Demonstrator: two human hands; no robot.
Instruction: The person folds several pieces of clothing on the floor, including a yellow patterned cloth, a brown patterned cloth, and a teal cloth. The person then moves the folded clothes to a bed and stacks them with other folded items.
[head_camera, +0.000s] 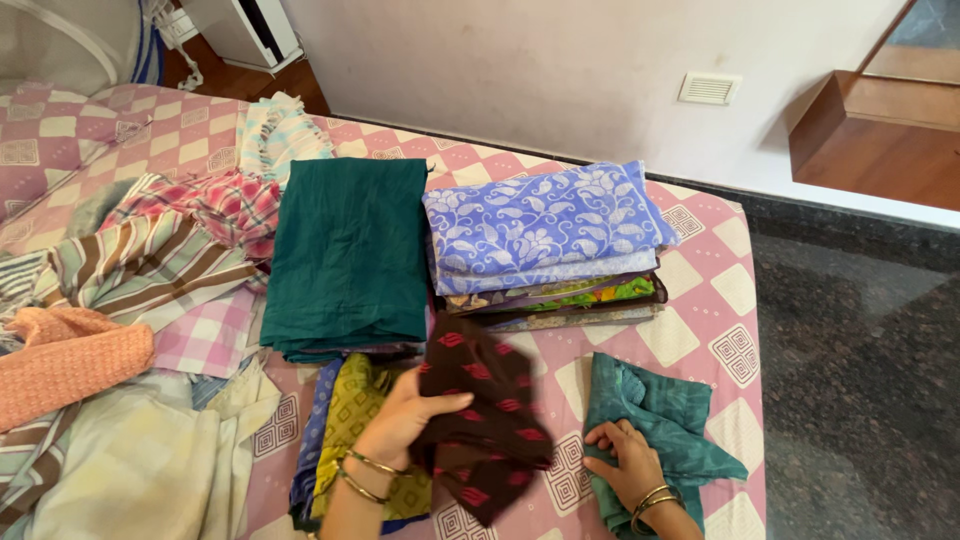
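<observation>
two hands at work: left hand (400, 420) gripping dark brown patterned cloth (485, 425), right hand (628, 462) pressed open on teal cloth (655, 420). beyond them, folded green piece (348, 255) and blue-topped stack (545, 245) look done; loose heap (130, 300) left of the left hand remains.

A home bedroom: a bed (720, 290) under a pink-and-white checked sheet carries folded cloth in stacks, a blue floral stack (545, 225) beside a dark green folded piece (348, 255), with loose striped and plaid garments (170, 250) heaped at one side. Plain painted wall (560, 70) with a small vent plate (708, 88), dark speckled stone floor (860, 370), a wooden step (880, 140) at the far corner.
</observation>
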